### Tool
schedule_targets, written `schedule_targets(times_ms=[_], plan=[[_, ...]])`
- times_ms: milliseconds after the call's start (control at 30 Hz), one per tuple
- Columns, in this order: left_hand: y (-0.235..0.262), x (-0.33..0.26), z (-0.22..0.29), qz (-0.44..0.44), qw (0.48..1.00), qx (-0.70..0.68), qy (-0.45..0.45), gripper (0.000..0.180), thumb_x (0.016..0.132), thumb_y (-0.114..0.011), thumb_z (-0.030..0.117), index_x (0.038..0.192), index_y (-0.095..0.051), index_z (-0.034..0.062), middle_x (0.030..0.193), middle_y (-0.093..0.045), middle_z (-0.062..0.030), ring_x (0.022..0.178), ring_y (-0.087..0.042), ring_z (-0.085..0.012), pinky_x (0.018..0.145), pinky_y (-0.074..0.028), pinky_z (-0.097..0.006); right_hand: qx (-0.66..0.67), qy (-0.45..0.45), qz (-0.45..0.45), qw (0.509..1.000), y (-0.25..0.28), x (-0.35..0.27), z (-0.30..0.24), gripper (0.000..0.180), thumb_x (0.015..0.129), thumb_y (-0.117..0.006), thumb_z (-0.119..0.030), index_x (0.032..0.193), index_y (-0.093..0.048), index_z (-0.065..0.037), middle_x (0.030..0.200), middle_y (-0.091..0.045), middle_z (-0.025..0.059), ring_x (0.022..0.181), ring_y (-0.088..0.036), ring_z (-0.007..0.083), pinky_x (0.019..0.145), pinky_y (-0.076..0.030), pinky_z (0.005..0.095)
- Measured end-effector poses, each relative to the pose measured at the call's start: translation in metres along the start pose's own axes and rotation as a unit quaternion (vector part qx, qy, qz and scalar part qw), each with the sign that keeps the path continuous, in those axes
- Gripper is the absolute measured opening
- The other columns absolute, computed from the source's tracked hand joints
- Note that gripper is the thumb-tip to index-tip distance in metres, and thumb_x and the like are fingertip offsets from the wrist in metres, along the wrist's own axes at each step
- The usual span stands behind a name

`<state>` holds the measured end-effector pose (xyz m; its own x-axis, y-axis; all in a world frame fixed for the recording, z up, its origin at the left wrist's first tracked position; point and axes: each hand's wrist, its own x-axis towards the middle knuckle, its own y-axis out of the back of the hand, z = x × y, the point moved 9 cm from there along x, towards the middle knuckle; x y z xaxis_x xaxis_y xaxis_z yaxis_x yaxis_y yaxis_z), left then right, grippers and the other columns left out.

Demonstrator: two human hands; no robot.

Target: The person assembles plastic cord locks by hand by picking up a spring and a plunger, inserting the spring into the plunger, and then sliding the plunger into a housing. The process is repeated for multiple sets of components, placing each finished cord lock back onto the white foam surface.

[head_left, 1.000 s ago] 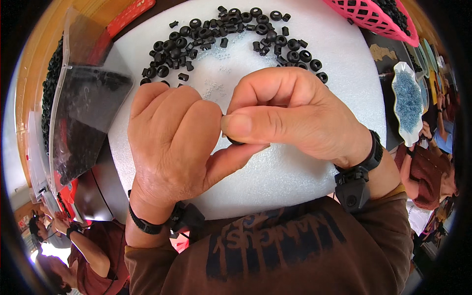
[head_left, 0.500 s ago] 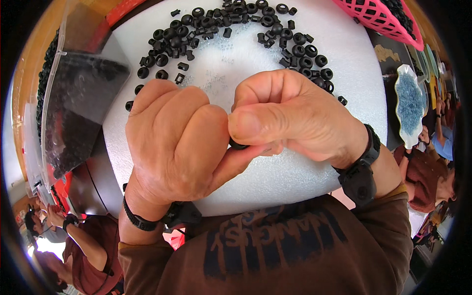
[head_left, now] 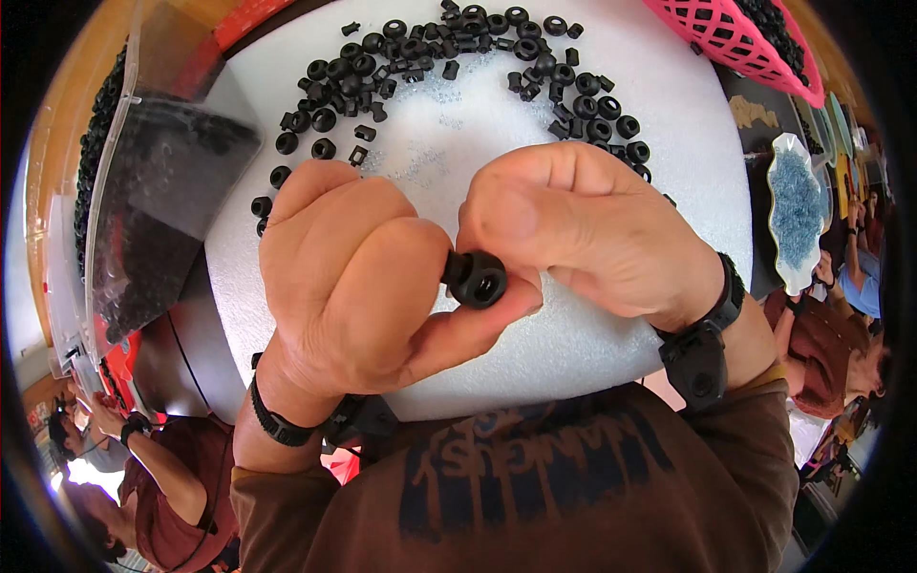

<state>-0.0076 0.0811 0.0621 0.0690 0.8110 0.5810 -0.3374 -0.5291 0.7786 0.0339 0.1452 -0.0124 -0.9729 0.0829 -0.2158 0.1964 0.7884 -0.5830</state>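
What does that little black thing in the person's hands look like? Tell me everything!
The black piece is small, round and chunky, like a short barrel with a hole in its facing end. It looks like smooth, slightly shiny plastic. It is held in the air above the white pad, pinched between the left hand and the right hand, whose fingers touch and hide part of it. Many similar loose pieces lie on the pad behind.

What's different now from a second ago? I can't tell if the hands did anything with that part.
The small black round part, earlier almost hidden between the fingertips, now shows clearly, pinched between the left hand and right hand. Both hands look larger in the picture, so closer to the camera. Neither let go. The arc of loose black parts on the white foam pad looks unchanged.
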Motion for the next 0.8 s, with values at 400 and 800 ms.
schedule_targets(times_ms=[400,800], plan=[[0.006,0.001,-0.005,0.044,0.998,-0.049,0.005,0.034,0.069,-0.068,0.025,0.069,-0.043,0.0020,0.059,-0.038,-0.0083,0.049,-0.036,-0.0241,0.044,-0.025,-0.033,-0.040,0.005,-0.028,0.999,-0.005,-0.003,-0.011,0.022,0.082,-0.065,-0.019,0.091,-0.061,0.000,0.077,-0.060,0.0003,0.067,-0.052,0.0037,0.060,-0.042,0.0171],[0.004,0.002,-0.002,0.020,0.994,-0.107,0.008,0.034,0.072,-0.065,0.029,0.069,-0.044,0.0021,0.064,-0.043,-0.0098,0.053,-0.038,-0.0237,0.047,-0.027,-0.032,-0.051,-0.012,-0.018,0.998,-0.001,-0.004,-0.007,0.021,0.081,-0.068,-0.018,0.088,-0.061,0.000,0.076,-0.060,-0.0005,0.064,-0.050,0.0032,0.057,-0.041,0.0168]])
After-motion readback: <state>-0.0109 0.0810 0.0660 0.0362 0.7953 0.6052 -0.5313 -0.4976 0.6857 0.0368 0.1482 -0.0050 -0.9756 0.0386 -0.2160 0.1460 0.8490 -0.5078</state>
